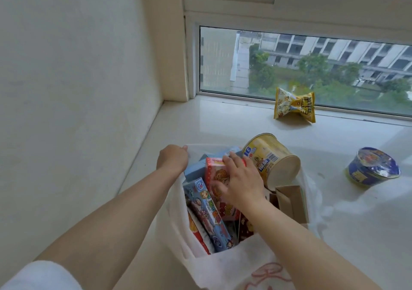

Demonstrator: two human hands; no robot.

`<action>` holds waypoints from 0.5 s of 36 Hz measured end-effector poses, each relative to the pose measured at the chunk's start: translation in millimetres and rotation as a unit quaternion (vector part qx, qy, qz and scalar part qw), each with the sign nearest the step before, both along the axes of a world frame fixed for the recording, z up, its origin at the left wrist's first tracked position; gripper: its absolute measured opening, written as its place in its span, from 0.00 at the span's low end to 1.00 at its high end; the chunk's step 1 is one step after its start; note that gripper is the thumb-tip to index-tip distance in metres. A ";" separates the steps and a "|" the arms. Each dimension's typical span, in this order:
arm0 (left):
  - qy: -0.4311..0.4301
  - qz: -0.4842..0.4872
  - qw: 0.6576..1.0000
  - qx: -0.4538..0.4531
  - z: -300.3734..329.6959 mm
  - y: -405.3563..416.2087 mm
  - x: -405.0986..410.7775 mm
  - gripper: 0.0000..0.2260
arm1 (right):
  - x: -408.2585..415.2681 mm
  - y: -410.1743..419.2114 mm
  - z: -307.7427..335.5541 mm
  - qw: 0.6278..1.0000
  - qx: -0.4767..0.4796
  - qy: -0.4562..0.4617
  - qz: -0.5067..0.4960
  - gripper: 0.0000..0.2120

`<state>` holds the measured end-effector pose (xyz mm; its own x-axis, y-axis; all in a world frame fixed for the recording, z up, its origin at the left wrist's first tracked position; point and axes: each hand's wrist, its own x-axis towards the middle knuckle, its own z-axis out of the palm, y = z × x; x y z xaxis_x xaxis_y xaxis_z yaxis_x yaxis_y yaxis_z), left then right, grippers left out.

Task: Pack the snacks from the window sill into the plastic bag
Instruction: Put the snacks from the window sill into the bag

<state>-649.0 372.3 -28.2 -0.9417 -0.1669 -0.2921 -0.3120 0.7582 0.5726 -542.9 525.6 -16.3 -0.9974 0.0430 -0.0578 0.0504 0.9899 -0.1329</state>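
Observation:
The white plastic bag (225,265) stands open on the window sill (245,122). My left hand (172,159) grips the bag's far left rim and holds it open. My right hand (242,181) lies with fingers spread on a red and pink snack box (215,176) inside the bag. A light blue cartoon box (209,213), a brown cardboard box (289,200) and other packets fill the bag. A yellow noodle cup (274,158) lies on its side at the bag's far right rim. A blue noodle bowl (372,167) and a yellow snack packet (294,105) remain on the sill.
The wall (78,77) rises close on the left, meeting the sill at a corner. The window frame (301,8) and glass (312,66) close off the back. The bag's near flap carries a red printed mark (265,276).

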 end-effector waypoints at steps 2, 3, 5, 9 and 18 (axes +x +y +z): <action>0.035 -0.027 0.999 -0.005 1.6 9.6 7.8 0.20 | -16.7 7.7 1.9 0.999 0.023 -0.025 0.008 0.39; 0.047 -0.036 0.998 -0.004 1.0 13.5 11.4 0.20 | -26.1 11.2 3.3 0.999 0.019 -0.043 0.008 0.41; 0.062 -0.039 0.997 -0.007 0.1 14.8 14.1 0.19 | -36.0 15.2 2.2 0.997 -0.026 -0.078 0.002 0.42; 0.052 -0.031 0.997 -0.053 0.8 4.3 2.1 0.19 | -20.9 22.7 -11.5 0.993 -0.081 -0.073 -0.042 0.39; 0.096 -0.228 0.957 -0.149 29.0 75.7 -22.5 0.13 | -32.8 85.3 29.5 0.998 0.022 0.003 -0.055 0.21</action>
<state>-671.4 448.0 0.9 -0.9682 0.2248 -0.1097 0.1792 0.9292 0.3233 -575.6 610.9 13.2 -0.9869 0.1543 -0.0468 0.1580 0.9834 -0.0894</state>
